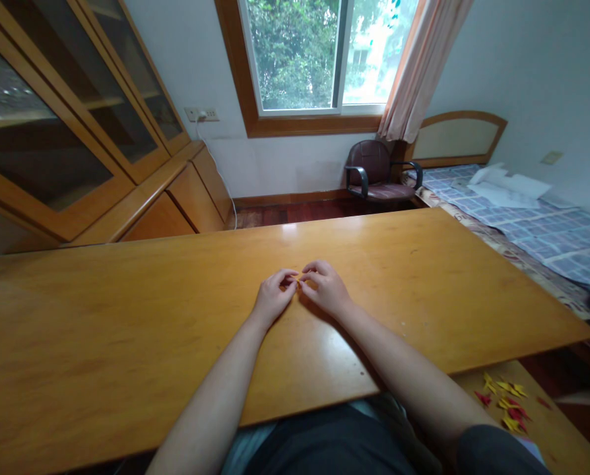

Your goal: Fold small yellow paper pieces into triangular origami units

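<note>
My left hand and my right hand meet above the middle of the wooden table. Between their fingertips is a tiny yellow-orange piece, which looks like folded paper. Thumb and fingers of both hands are pinched on it, one hand from each side. Most of the piece is hidden by the fingers, so its shape cannot be made out.
At lower right, several small yellow and red folded paper shapes lie on a lower wooden surface. Beyond the table are a maroon armchair, a bed with white sheets on it, and a glass-door cabinet at left.
</note>
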`<state>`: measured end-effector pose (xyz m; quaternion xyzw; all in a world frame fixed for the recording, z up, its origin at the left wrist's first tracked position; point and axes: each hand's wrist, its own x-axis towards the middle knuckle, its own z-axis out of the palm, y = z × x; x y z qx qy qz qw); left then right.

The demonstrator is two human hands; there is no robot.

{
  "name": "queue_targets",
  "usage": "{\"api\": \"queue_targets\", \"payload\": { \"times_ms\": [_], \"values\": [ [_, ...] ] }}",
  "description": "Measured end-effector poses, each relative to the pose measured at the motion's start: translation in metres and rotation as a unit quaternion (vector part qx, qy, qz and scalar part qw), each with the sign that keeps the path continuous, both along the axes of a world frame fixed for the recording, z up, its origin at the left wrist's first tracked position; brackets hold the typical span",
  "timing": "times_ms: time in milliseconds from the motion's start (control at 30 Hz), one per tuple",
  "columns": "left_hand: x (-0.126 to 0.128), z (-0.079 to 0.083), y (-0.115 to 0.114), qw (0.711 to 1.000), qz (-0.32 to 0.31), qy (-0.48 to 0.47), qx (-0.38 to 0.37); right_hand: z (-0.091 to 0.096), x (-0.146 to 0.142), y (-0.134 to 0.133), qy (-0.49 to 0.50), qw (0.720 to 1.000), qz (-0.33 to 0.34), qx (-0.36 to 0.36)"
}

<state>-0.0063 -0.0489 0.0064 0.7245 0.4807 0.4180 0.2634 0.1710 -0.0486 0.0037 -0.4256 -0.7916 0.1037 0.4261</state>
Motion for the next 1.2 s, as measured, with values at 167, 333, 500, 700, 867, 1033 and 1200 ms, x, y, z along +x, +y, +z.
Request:
{"api": "queue_targets", "payload": {
  "times_ms": [167,333,500,700,867,1033,1200],
  "values": [
    [0.0006,0.0004,-0.0009,1.0,-0.001,0.016,0.017,0.0034,-0.0018,-0.0028,-0.029,1.0,0.002,0.005],
    [0.0009,0.0004,-0.001,1.0,-0.002,0.016,0.015,0.0051,-0.002,-0.0034,-0.049,0.999,-0.004,0.018],
    [0.001,0.0004,-0.0002,1.0,0.001,0.021,0.016,0.0076,-0.0021,-0.0039,-0.046,0.999,-0.004,0.021],
    [0.0014,0.0016,-0.0008,1.0,0.007,0.014,0.017,0.0074,-0.0026,-0.0041,-0.028,1.0,-0.006,0.009],
    [0.0009,0.0017,-0.001,1.0,0.011,0.013,0.016,0.0057,-0.0027,-0.0038,-0.026,1.0,-0.009,0.008],
    [0.0005,-0.0009,-0.0016,0.999,0.01,0.033,0.031,0.0066,-0.002,-0.0045,-0.031,0.999,-0.009,0.005],
    [0.0013,-0.0007,-0.0036,0.995,0.006,0.068,0.066,0.0091,-0.0015,-0.0055,-0.063,0.998,-0.014,0.014]
  ]
}}
